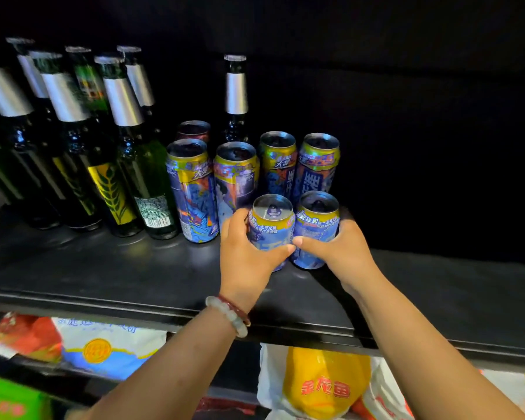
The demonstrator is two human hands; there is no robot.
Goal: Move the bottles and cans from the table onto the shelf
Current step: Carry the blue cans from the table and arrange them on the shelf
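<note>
Two blue-and-yellow cans stand side by side on the black shelf. My left hand grips the left can, thumb across its front. My right hand grips the right can, thumb on its front. Both cans sit upright in front of a row of several like cans. Left of these stand several dark green bottles with silver neck foil, and one more bottle stands behind the cans.
The shelf's right half is bare and dark, with a black back wall. A raised lip runs along the shelf's front edge. Below it lie printed bags in white, yellow and red.
</note>
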